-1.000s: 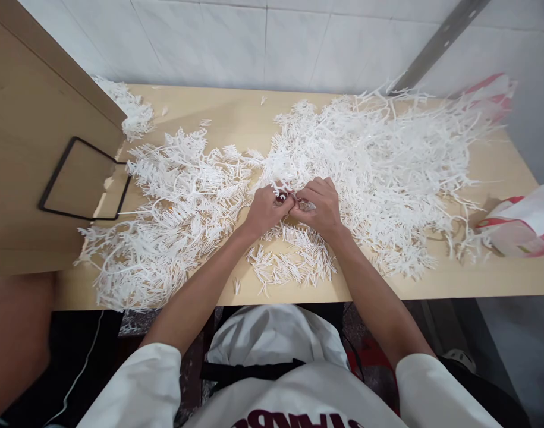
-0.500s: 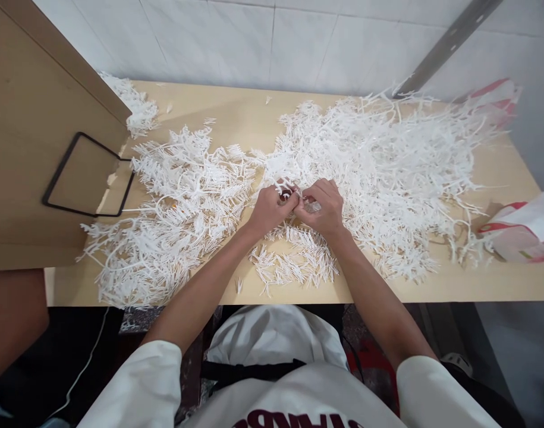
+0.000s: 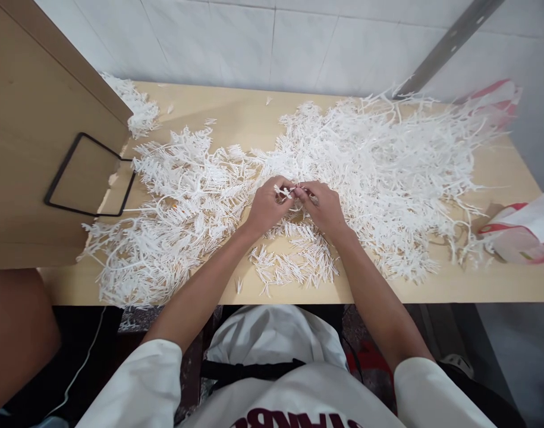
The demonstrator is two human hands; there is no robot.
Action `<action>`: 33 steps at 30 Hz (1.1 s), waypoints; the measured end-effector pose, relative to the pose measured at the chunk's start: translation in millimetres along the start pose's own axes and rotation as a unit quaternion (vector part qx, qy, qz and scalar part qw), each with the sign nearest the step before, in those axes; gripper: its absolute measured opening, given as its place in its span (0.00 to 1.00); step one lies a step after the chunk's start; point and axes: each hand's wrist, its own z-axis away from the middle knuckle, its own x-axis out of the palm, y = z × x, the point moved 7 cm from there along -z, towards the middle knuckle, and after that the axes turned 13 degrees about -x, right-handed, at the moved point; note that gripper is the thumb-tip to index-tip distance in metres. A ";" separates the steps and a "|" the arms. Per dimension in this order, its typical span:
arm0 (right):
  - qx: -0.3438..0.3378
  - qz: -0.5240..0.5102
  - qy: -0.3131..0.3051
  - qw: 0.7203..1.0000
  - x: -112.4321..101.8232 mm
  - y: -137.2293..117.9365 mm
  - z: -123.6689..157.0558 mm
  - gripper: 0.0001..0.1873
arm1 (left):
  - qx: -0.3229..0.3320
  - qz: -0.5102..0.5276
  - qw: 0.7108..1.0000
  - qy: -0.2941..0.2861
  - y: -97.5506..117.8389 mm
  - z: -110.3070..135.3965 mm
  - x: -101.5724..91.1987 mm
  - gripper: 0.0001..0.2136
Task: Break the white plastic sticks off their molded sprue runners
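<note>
My left hand [image 3: 266, 208] and my right hand [image 3: 325, 208] meet over the middle of the wooden table [image 3: 236, 119]. Both pinch a small white plastic sprue piece [image 3: 286, 192] between their fingertips. A low heap of short white plastic sticks [image 3: 293, 264] lies just in front of my hands near the table's front edge. A large tangle of white plastic sprues [image 3: 387, 160] spreads to the right and behind. Another spread of sprues [image 3: 173, 208] covers the left half.
A wooden panel with a black rectangular frame [image 3: 88, 175] stands at the left. Red and white plastic bags [image 3: 521, 229] lie at the right edge. A grey metal bar [image 3: 450, 44] leans on the tiled wall. Another person's limb [image 3: 13, 333] shows at lower left.
My hands have lifted slightly and shifted away from me, turning the small white piece between the fingertips. The piles lie as before.
</note>
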 end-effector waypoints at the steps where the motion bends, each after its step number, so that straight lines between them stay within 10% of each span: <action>1: 0.002 0.000 -0.009 1.000 1.1 0.1 -0.4 0.12 | -0.001 0.000 1.000 0.008 -0.3 0.4 -0.6 0.02; 17: -0.072 0.161 0.112 0.978 -6.2 -19.9 6.8 0.09 | 0.043 0.077 0.995 -0.042 8.6 -1.9 -2.8 0.08; 33: 0.052 -0.052 0.077 0.994 -6.0 -2.9 4.4 0.14 | 0.034 0.046 0.998 0.008 -0.4 -3.8 -4.6 0.06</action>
